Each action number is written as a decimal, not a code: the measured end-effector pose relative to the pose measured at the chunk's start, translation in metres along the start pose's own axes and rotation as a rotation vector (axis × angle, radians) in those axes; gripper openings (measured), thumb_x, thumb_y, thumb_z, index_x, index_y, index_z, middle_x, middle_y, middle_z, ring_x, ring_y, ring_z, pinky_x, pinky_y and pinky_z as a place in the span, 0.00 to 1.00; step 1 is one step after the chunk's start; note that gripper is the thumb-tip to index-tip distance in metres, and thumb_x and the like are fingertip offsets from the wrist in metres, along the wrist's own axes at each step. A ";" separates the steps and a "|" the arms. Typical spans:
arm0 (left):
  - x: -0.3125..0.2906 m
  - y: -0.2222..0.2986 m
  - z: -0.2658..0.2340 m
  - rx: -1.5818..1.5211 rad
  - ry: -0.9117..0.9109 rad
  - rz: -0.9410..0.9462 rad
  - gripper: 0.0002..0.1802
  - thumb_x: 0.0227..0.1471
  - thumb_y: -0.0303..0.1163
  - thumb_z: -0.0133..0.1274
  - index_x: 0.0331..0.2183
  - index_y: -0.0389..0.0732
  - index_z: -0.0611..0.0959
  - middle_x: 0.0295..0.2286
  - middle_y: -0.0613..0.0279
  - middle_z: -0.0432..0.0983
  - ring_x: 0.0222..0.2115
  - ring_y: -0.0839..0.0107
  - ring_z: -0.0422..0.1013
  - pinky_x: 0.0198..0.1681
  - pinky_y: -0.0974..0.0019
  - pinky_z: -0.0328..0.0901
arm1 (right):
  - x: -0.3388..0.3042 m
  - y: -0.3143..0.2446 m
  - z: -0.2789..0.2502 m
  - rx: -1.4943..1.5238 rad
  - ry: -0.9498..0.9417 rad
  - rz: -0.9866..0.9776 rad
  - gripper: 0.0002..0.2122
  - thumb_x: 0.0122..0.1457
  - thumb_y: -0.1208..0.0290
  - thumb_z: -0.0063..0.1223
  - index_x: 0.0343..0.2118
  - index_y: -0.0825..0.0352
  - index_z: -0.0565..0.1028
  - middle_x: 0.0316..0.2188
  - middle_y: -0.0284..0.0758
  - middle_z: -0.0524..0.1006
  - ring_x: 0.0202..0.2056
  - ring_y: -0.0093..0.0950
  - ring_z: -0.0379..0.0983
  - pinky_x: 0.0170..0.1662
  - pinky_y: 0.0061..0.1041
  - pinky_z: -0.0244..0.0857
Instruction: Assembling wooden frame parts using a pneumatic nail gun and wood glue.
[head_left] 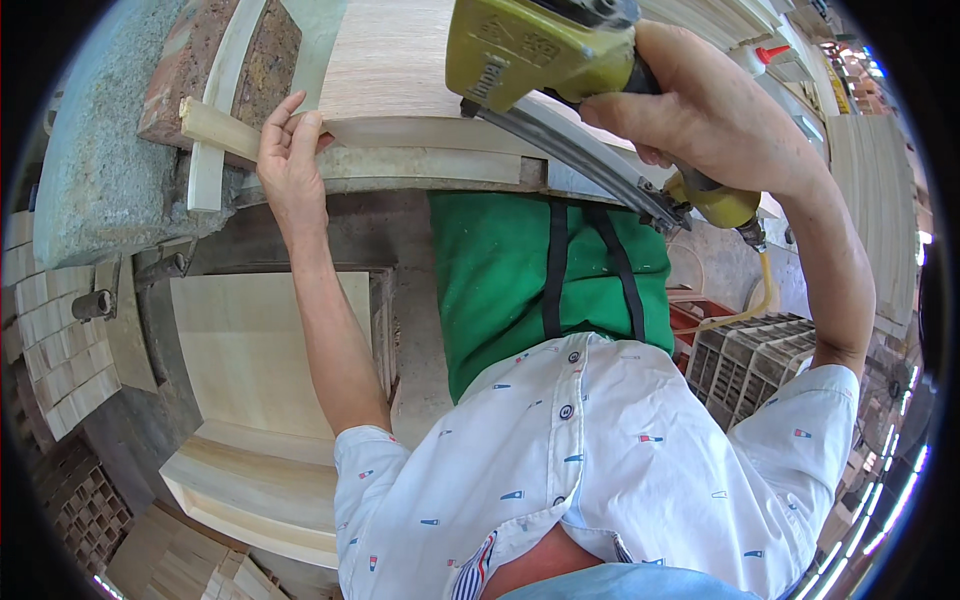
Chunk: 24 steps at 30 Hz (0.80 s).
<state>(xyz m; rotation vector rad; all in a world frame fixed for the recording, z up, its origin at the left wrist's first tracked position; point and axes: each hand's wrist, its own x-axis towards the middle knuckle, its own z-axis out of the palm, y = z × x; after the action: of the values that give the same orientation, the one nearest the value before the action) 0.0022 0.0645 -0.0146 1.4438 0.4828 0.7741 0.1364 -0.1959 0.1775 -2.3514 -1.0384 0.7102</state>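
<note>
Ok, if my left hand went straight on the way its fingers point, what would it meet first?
Your left hand would probably meet the pale green surface between the brick and the wooden panel; depth is unclear, so it might catch the panel's left edge first.

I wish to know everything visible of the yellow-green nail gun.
The yellow-green nail gun has a bulky body with raised markings and a long grey metal-looking magazine. The right hand wraps its partly dark handle. It is held over the pale wooden panel's near edge; whether its nose touches the wood is unclear. A yellow hose joins the handle's end by a metal-looking fitting.
</note>
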 end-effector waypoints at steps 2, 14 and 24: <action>0.002 -0.001 0.001 0.010 -0.019 -0.006 0.18 0.57 0.31 0.51 0.49 0.34 0.74 0.38 0.62 0.75 0.38 0.77 0.71 0.41 0.70 0.68 | -0.006 0.000 -0.002 0.105 0.010 -0.029 0.14 0.54 0.65 0.59 0.36 0.71 0.72 0.20 0.29 0.70 0.21 0.17 0.69 0.22 0.17 0.62; 0.005 -0.013 -0.002 -0.014 0.004 0.010 0.16 0.58 0.31 0.49 0.46 0.32 0.77 0.41 0.59 0.74 0.38 0.75 0.70 0.40 0.71 0.67 | -0.103 0.046 -0.002 0.464 0.308 0.351 0.13 0.52 0.70 0.58 0.35 0.75 0.73 0.19 0.30 0.72 0.17 0.16 0.68 0.20 0.17 0.61; 0.005 -0.012 0.000 -0.029 0.001 0.007 0.16 0.59 0.31 0.48 0.46 0.31 0.76 0.42 0.56 0.73 0.39 0.73 0.71 0.41 0.69 0.69 | -0.097 0.043 0.004 0.356 0.288 0.276 0.14 0.53 0.70 0.57 0.38 0.75 0.73 0.19 0.30 0.72 0.16 0.16 0.67 0.19 0.18 0.61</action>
<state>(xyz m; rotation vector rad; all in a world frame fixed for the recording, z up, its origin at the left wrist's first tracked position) 0.0075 0.0685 -0.0260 1.4187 0.4657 0.7849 0.1004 -0.2954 0.1742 -2.2136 -0.4291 0.5736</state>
